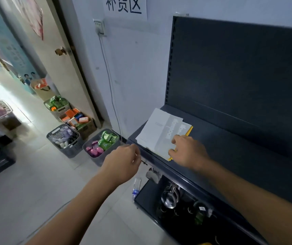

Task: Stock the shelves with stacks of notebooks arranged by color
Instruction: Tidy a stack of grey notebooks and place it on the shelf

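Dark grey metal shelving unit (239,76) is set against the white wall, with its perforated back panel upright. Its flat top shelf (230,147) is seen from above.

A lower shelf (147,197) is partly visible beneath it. A shiny steel pot (170,198) is seen there among dark items too dim to identify.

Two grey slotted plastic baskets are placed on the tiled floor left of the unit. One basket (71,150) is filled with pale bottles. The other basket (100,160) is filled with green and pink packets.

A stack of white-covered notebooks (156,131) is laid flat at the left end of the top shelf, skewed to the front edge. A yellow notebook (189,130) is exposed beneath it along the right side and at the near corner.

Right hand (188,151): placed on the stack's near right corner. Fingers are bent, tips pressed on the white cover, thumb set against the near edge.

Left hand (124,160): held off the shelf's front left corner, clear of the stack. Fingers are curled inward; whether anything is held cannot be told.

A clear plastic bottle (136,187) is stood on the floor beside the unit.
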Demonstrator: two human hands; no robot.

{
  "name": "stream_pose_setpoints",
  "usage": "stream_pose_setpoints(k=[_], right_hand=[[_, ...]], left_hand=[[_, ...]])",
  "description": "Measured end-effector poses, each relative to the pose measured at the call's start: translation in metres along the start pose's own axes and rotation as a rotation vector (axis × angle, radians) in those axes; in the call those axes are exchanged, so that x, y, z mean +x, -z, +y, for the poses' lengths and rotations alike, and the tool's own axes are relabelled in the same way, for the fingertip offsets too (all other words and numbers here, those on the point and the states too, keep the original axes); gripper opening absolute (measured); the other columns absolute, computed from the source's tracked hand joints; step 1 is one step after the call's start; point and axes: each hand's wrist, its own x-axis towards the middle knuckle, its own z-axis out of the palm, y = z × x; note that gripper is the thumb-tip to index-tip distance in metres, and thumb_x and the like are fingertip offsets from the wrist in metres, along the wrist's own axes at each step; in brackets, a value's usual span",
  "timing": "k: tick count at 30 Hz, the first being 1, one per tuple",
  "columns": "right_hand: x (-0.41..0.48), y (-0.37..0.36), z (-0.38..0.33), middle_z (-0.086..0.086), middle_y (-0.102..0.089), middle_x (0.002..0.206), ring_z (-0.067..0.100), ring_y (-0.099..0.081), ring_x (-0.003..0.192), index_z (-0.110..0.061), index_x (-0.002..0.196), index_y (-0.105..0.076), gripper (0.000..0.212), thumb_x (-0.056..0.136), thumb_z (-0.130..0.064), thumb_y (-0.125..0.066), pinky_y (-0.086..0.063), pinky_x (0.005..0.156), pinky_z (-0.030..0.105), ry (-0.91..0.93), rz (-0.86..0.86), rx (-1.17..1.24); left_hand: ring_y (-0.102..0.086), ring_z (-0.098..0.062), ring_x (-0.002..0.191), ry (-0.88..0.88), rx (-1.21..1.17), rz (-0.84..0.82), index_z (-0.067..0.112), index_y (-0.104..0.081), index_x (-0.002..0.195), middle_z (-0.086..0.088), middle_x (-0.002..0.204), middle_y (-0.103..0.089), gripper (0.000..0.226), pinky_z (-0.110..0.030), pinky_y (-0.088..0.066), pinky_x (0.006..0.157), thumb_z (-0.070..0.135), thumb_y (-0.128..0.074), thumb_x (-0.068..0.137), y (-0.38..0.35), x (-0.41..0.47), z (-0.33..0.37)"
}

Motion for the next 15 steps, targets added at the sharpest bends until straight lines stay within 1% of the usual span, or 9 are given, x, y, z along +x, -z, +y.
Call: stream_pose_setpoints(k=[3, 6, 9, 12, 15], right_hand=[[0.006, -0.005, -0.013, -0.001, -0.065, 0.109, 0.027, -0.061, 0.096, -0.02, 0.119, -0.057, 0.034, 0.091, -0.038, -0.054, -0.051, 0.077, 0.038, -0.092, 0.034, 0.048], [0.005, -0.01, -0.014, -0.003, -0.065, 0.111, 0.024, -0.061, 0.097, -0.022, 0.121, -0.058, 0.036, 0.09, -0.04, -0.055, -0.051, 0.077, 0.036, -0.195, 0.011, 0.084], [0.01, -0.009, -0.007, -0.004, -0.063, 0.102, 0.021, -0.061, 0.087, -0.022, 0.11, -0.059, 0.027, 0.088, -0.038, -0.054, -0.052, 0.073, 0.035, -0.284, 0.04, 0.114], [0.019, -0.008, 0.003, -0.006, -0.063, 0.094, 0.018, -0.062, 0.082, -0.023, 0.099, -0.058, 0.018, 0.086, -0.035, -0.054, -0.053, 0.069, 0.035, -0.337, 0.064, 0.141], [0.032, -0.009, 0.009, -0.007, -0.062, 0.086, 0.015, -0.06, 0.075, -0.027, 0.088, -0.053, 0.009, 0.086, -0.036, -0.054, -0.046, 0.057, 0.03, -0.382, 0.07, 0.172]], left_hand=[[-0.06, -0.015, 0.084, -0.058, -0.004, 0.007, 0.025, -0.059, 0.099, 0.008, 0.095, -0.063, 0.017, -0.04, -0.055, 0.074, 0.033, -0.044, 0.097, 0.005, 0.02, -0.027], [-0.06, -0.016, 0.082, -0.13, 0.014, -0.029, 0.025, -0.058, 0.095, 0.008, 0.093, -0.063, 0.017, -0.041, -0.055, 0.072, 0.034, -0.044, 0.097, 0.003, 0.034, -0.038], [-0.061, -0.017, 0.081, -0.201, 0.021, -0.06, 0.024, -0.059, 0.097, 0.007, 0.094, -0.064, 0.017, -0.04, -0.056, 0.073, 0.034, -0.045, 0.097, 0.003, 0.057, -0.04], [-0.062, -0.019, 0.081, -0.269, 0.039, -0.043, 0.024, -0.06, 0.101, 0.006, 0.095, -0.064, 0.016, -0.04, -0.056, 0.071, 0.031, -0.046, 0.096, 0.003, 0.084, -0.038], [-0.062, -0.02, 0.079, -0.346, 0.124, -0.061, 0.022, -0.06, 0.104, 0.005, 0.096, -0.061, 0.017, -0.037, -0.055, 0.067, 0.031, -0.046, 0.098, 0.001, 0.108, -0.034]])
